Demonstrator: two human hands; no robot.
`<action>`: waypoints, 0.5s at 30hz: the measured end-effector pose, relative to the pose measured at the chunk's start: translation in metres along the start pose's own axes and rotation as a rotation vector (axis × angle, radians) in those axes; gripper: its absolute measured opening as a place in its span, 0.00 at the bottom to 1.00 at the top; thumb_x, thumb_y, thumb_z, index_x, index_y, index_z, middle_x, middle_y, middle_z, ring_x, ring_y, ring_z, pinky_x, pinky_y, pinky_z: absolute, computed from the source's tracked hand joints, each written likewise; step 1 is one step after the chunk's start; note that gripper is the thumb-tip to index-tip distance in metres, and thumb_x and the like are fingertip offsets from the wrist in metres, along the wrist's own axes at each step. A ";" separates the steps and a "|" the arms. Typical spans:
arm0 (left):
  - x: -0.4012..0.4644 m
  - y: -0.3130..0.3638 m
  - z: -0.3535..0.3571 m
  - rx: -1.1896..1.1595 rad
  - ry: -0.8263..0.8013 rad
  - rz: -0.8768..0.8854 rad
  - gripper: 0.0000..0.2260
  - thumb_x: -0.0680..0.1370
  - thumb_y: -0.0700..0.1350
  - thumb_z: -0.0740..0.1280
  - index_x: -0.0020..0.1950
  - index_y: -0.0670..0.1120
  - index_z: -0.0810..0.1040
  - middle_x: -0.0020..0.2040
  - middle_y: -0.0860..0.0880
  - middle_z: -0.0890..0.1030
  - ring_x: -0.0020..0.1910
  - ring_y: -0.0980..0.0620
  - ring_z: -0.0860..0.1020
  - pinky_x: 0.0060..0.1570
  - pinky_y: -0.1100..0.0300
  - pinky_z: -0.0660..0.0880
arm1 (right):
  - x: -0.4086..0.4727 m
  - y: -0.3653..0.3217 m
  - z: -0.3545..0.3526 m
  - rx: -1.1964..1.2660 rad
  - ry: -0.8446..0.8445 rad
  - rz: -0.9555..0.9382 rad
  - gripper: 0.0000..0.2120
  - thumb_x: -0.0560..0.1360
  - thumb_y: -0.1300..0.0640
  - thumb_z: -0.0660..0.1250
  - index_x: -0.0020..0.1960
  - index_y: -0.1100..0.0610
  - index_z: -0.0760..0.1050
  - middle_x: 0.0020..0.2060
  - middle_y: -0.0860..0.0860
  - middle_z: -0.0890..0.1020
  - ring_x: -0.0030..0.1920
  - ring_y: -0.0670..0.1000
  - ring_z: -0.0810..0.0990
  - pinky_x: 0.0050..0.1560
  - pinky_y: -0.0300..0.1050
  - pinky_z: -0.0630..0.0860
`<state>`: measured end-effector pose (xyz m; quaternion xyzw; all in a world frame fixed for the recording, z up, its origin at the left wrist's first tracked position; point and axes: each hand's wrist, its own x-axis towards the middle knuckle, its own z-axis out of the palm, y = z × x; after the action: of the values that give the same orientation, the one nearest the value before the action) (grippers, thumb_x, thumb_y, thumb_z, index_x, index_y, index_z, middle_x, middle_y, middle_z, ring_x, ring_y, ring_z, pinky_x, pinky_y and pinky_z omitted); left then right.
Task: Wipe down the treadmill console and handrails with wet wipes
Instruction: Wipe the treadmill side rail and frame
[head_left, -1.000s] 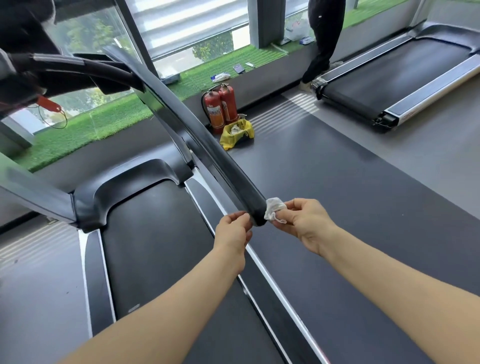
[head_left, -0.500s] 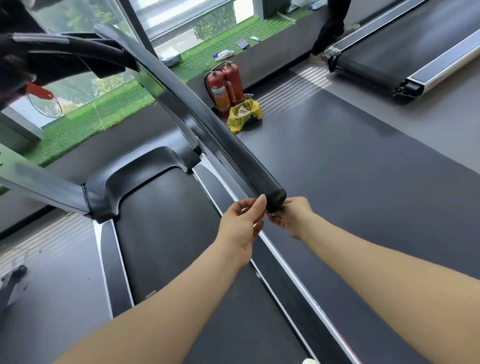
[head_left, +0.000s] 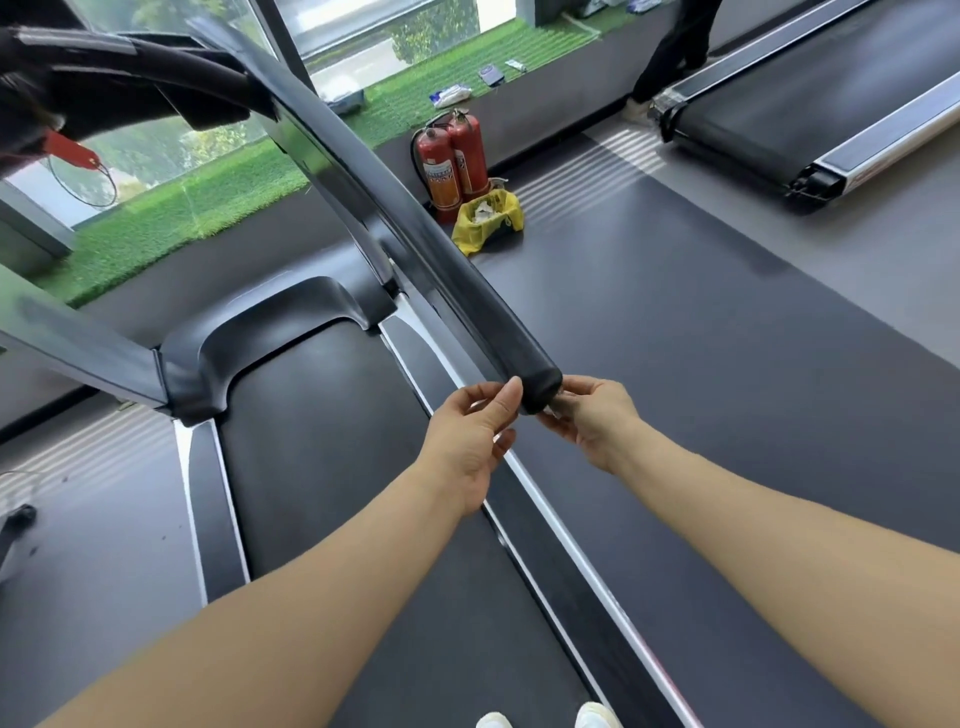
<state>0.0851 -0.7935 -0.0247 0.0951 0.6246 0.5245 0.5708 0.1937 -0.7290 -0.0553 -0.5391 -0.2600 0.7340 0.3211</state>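
So both hands are up at the near end of the treadmill's right handrail (head_left: 467, 291), the black padded bar that slopes down toward the camera. The left hand (head_left: 475, 441) is just to the left of the rounded tip, fingers mostly straight and loosely spread, with its fingertips (head_left: 511, 388) touching the side of the bar end. It isn't wrapped around anything.

The right hand (head_left: 597, 421) sits just to the right of and slightly under the tip, fingers curled in like a pinch. There's a tiny pale scrap showing between its fingers and the bar, but most of it is hidden, so I can't really tell if that's the wet wipe or how it's held.

Below both hands runs the treadmill belt (head_left: 322, 467) with its silver side rail (head_left: 545, 514). Well beyond the hands, on the floor, 2 red fire extinguishers (head_left: 452, 161) stand side by side with a yellow bag (head_left: 488, 221) of crumpled white stuff touching them. Further right of the right hand there's another treadmill (head_left: 810, 119) with someone's leg (head_left: 670, 52) beside it.
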 end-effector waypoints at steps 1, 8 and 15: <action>-0.001 0.001 0.001 0.004 0.002 -0.001 0.06 0.73 0.42 0.71 0.42 0.47 0.74 0.40 0.51 0.79 0.41 0.56 0.77 0.40 0.62 0.72 | -0.004 -0.003 -0.004 -0.019 -0.001 -0.026 0.09 0.75 0.73 0.63 0.55 0.70 0.75 0.38 0.57 0.79 0.37 0.52 0.78 0.38 0.37 0.80; -0.007 0.002 0.005 0.010 0.018 0.015 0.06 0.75 0.41 0.70 0.42 0.46 0.73 0.40 0.50 0.78 0.40 0.56 0.77 0.41 0.62 0.73 | -0.036 -0.013 -0.018 -0.350 -0.016 -0.227 0.10 0.73 0.72 0.65 0.45 0.61 0.82 0.41 0.61 0.83 0.40 0.53 0.81 0.50 0.49 0.81; -0.002 -0.004 0.003 -0.066 -0.036 0.034 0.06 0.75 0.40 0.69 0.40 0.47 0.74 0.38 0.52 0.78 0.40 0.57 0.77 0.44 0.63 0.72 | 0.007 0.004 -0.009 -0.340 -0.030 -0.191 0.10 0.74 0.72 0.63 0.45 0.63 0.81 0.40 0.60 0.81 0.40 0.54 0.79 0.52 0.47 0.80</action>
<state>0.0898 -0.7953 -0.0262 0.0964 0.5949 0.5526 0.5757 0.1999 -0.7261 -0.0644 -0.5475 -0.4350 0.6537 0.2894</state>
